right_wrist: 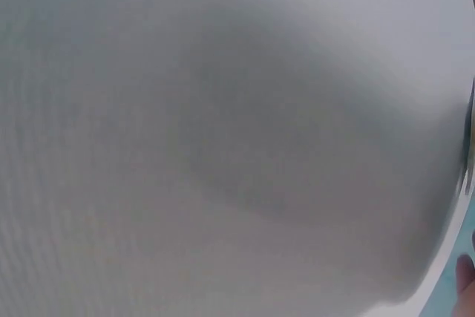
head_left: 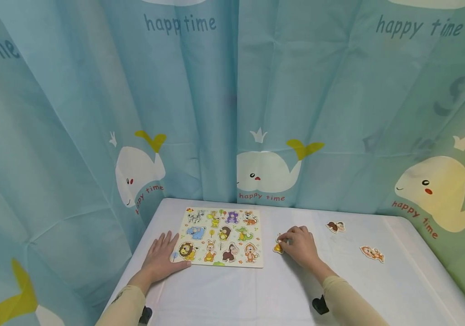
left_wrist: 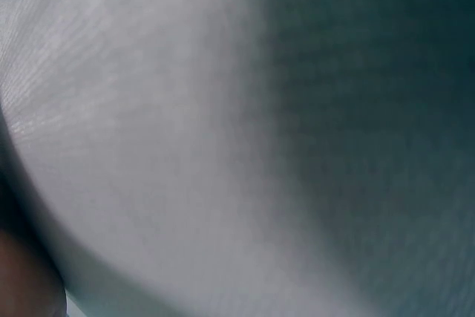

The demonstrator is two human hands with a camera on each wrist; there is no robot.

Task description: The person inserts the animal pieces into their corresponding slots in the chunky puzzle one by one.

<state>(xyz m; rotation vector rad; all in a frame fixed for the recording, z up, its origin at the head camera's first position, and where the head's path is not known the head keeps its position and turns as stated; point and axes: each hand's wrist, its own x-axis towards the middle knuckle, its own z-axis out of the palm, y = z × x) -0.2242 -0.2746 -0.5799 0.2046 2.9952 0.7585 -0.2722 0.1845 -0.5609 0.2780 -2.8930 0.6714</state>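
Note:
A cream wooden puzzle board (head_left: 233,235) with colourful animals, among them a lion, an elephant and a crocodile, lies on the white-covered table (head_left: 232,299). My left hand (head_left: 163,257) rests at the board's left edge, fingers stretched out and thumb along the front left corner. To the right of the board, my right hand (head_left: 299,246) pinches a small orange-yellow puzzle piece (head_left: 278,248) between thumb and fingers, close over the table. The fingers hide part of that piece. Both wrist views are mostly blurred pale cloth, with only a bit of skin at the edge.
A brown animal puzzle piece (head_left: 336,227) lies beyond my right hand, towards the back right. Nearer and further right is an orange-and-white animal piece (head_left: 373,254). A blue curtain (head_left: 208,90) with printed whales hangs right behind the table's back edge.

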